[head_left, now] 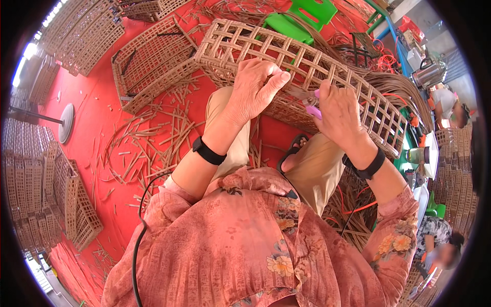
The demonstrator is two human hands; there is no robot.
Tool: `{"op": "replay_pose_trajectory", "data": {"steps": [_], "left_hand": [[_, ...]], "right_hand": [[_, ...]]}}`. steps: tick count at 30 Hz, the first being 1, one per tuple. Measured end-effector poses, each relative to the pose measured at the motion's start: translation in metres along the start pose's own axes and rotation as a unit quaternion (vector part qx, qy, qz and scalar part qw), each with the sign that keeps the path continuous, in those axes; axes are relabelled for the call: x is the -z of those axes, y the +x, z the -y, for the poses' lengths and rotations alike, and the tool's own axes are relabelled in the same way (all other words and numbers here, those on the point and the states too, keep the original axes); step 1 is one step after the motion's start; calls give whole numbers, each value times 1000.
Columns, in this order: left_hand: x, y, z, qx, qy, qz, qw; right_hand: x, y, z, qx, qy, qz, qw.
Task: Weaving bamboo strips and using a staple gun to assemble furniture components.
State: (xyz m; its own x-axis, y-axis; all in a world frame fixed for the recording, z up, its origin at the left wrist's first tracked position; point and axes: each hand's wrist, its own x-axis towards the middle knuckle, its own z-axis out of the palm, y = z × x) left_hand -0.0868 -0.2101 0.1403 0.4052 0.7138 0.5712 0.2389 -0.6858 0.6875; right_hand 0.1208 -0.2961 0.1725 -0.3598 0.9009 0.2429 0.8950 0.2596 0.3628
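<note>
A long woven basket [353,77] of brown strips in an open lattice lies across in front of me, over my knees. My left hand [255,89] is closed at its near side, the thumb pressed to the curled fingers. Whatever is in that pinch is hidden. To its right, my right hand [338,110] is wrapped round a pair of scissors [313,111] with pinkish-purple handles. The blades point left toward my left hand, close beside the lattice; whether they touch a strip I cannot tell.
Cut strip ends [153,138] litter the red floor [87,138] on the left. Another woven basket [153,61] stands at the far left, near stacked baskets [76,36]. A green plastic chair [291,25] is behind the work. Long loose strips [394,87] lie at right; other people sit beyond.
</note>
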Motion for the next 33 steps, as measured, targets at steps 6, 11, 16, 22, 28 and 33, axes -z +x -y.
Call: {"op": "replay_pose_trajectory", "data": {"steps": [6, 11, 16, 22, 28, 33], "left_hand": [[4, 1, -1, 15, -12, 16, 1000], [6, 0, -4, 31, -20, 12, 999], [7, 1, -4, 35, -18, 27, 999], [1, 1, 3, -28, -12, -46, 998], [4, -1, 6, 25, -13, 23, 999], [5, -2, 11, 15, -22, 23, 999]], "right_hand": [[-4, 0, -3, 6, 18, -4, 1000], [3, 2, -3, 10, 7, 16, 1000], [1, 1, -5, 11, 15, 15, 1000], [-2, 1, -5, 11, 72, 0, 997], [-5, -4, -6, -18, 111, 31, 993], [27, -40, 9, -48, 191, -29, 980]]}}
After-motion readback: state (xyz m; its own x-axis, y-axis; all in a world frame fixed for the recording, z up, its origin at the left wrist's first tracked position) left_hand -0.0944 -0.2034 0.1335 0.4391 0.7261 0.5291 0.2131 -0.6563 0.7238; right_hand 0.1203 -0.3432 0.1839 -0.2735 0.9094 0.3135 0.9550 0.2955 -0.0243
